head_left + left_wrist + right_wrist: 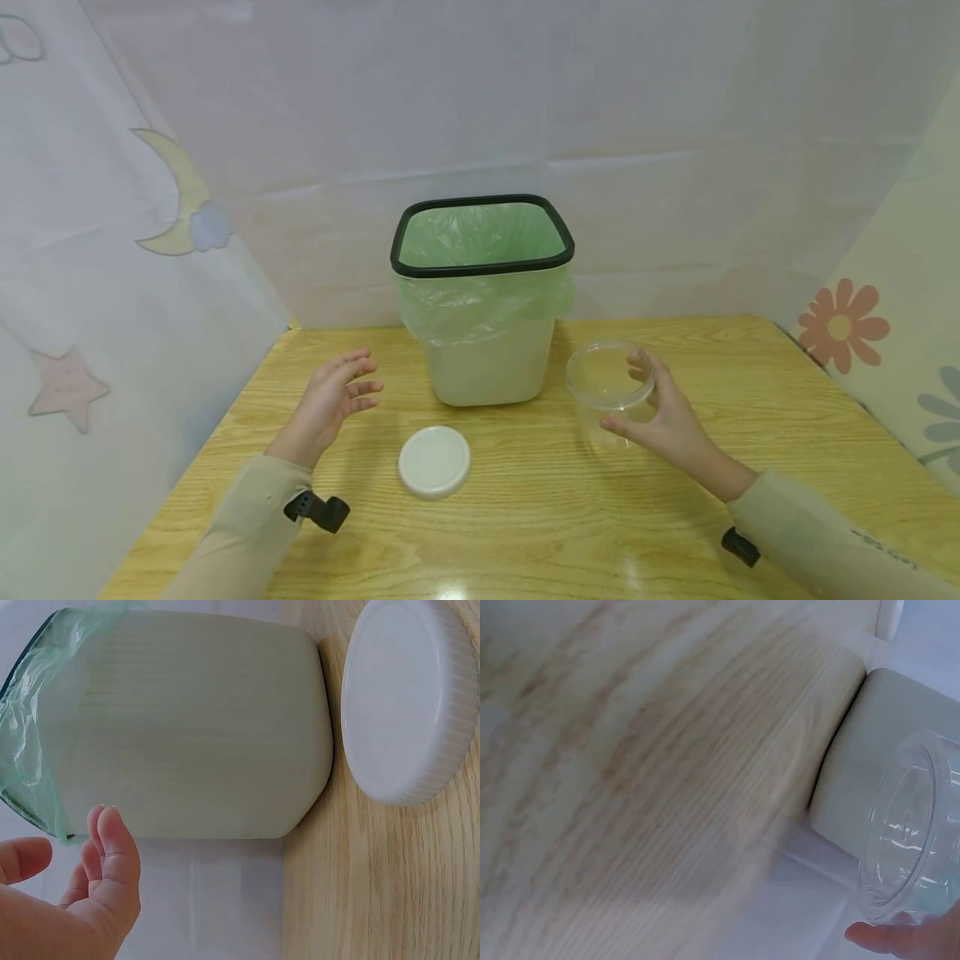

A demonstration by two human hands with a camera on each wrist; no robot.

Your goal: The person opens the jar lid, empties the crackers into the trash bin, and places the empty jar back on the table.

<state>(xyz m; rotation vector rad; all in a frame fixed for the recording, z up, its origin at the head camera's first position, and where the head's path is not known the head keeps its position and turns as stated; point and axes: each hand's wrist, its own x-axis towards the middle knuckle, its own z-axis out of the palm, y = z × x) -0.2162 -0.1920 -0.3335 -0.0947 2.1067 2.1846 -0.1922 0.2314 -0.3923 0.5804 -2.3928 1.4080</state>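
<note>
My right hand (667,417) grips a clear plastic jar (611,392) from its right side, thumb in front and fingers behind. The right wrist view has the same jar (900,832) at its right edge, with part of the thumb (885,937) below it. On the table, between the hands, lies a round white lid (434,461); its ribbed edge shows in the left wrist view, where the lid (397,697) is at upper right. Left of the lid, my left hand (330,404) hovers with relaxed, slightly bent fingers and holds nothing.
A pale trash bin (491,367) with a black rim and a green liner bag (480,233) stands at the back middle of the wooden table (517,533). Behind it hangs a pale wall cloth (480,100). Black wrist cameras sit on both sleeves.
</note>
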